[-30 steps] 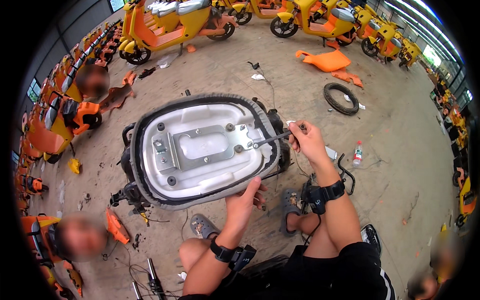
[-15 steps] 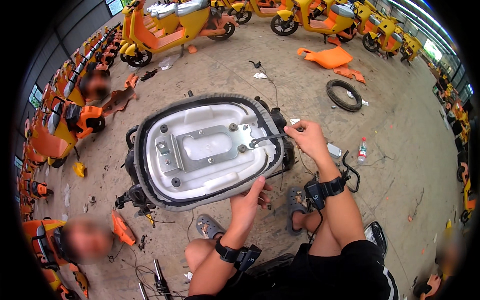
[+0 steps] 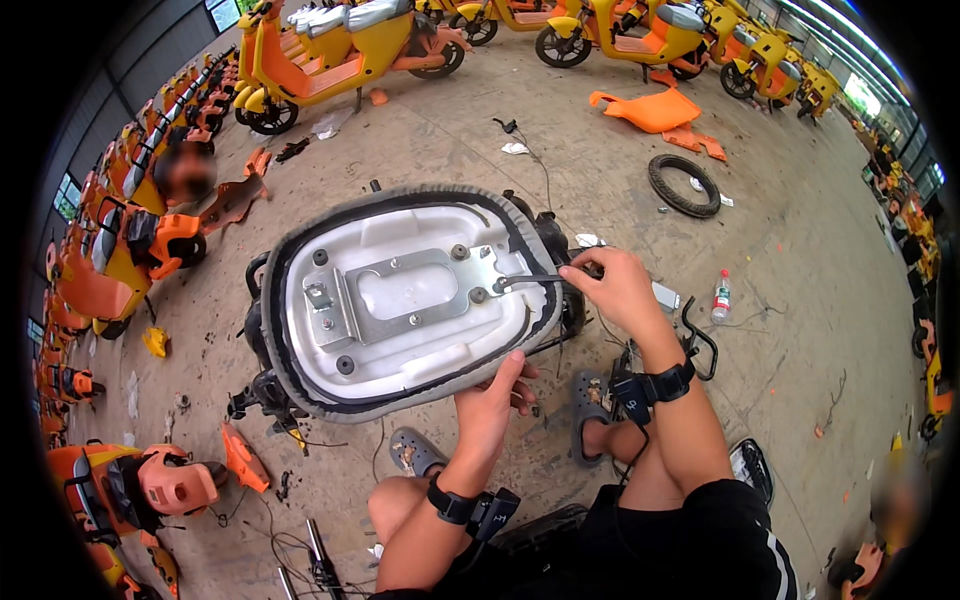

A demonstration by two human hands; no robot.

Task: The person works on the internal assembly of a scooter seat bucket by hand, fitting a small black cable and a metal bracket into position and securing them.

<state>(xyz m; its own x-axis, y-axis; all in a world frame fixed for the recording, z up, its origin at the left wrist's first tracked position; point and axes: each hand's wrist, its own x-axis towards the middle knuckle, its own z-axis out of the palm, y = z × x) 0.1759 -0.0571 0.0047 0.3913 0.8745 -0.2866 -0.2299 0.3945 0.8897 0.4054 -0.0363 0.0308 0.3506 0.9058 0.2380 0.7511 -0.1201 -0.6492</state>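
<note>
An upturned scooter seat [image 3: 400, 385] lies before me, its white plastic underside facing up inside a black and grey rim. A metal bracket [image 3: 385, 325] is fixed to it with nuts and has round rubber feet around it. My right hand [image 3: 615, 285] pinches one end of a dark wrench [image 3: 535, 278]. The wrench's other end rests at a fastener on the bracket's right tip. At the seat's near right edge, my left hand [image 3: 487, 405] grips the rim, thumb on top; its other fingers are partly hidden beneath.
Dark scooter frame parts [image 3: 265, 395] show under the seat. To the right are a tyre [image 3: 684, 186], a plastic bottle [image 3: 721, 297] and a bent black bar [image 3: 702, 340]. Orange panels [image 3: 648, 110] and cables litter the concrete floor. Yellow scooters [image 3: 330, 65] line the far side.
The wrench's handle end has shifted slightly toward me with my right hand. My left hand stays on the seat rim. The whole view has moved slightly.
</note>
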